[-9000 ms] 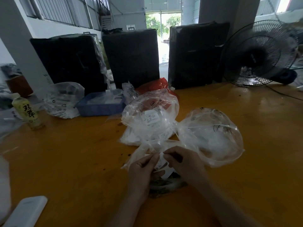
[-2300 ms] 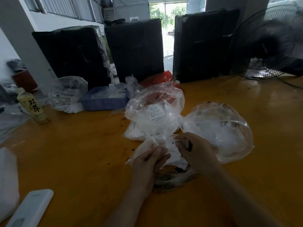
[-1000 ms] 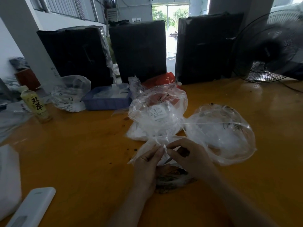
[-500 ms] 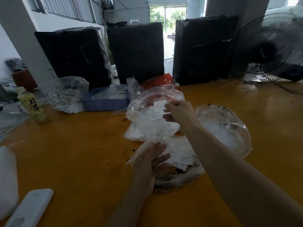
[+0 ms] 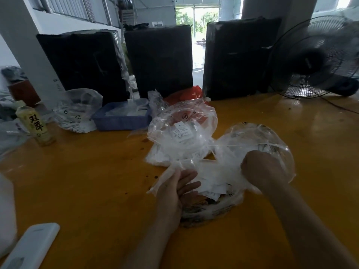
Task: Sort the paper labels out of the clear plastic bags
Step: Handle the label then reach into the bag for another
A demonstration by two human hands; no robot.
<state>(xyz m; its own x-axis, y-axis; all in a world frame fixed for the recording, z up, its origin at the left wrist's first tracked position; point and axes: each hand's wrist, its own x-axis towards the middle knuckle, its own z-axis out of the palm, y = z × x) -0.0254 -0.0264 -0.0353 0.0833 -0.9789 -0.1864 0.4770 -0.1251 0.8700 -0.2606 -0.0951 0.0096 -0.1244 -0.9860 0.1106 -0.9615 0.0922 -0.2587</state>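
Note:
A clear plastic bag [image 5: 215, 211] lies flat near me on the orange table [image 5: 87, 181], with a heap of white paper labels [image 5: 211, 183] in its open mouth. My left hand [image 5: 177, 190] rests against the bag's left edge with its fingers straight. My right hand [image 5: 264, 168] is at the bag's right side, its back towards me and its fingers hidden in the plastic. Behind stands a puffed clear bag [image 5: 182, 133] with a label inside. Another rounded clear bag [image 5: 254, 136] is to the right.
A blue tray [image 5: 120, 120] and a further clear bag [image 5: 77, 111] stand at the back left, a drink bottle [image 5: 35, 125] further left. Three black wrapped packages [image 5: 161, 61], a red bag [image 5: 186, 94] and a fan [image 5: 314, 57] line the back. A white device [image 5: 29, 247] lies bottom left.
My right hand had reached out to the puffed bag with a label; it has come back to the near bag's right side. My left hand has stayed at the bag's left edge.

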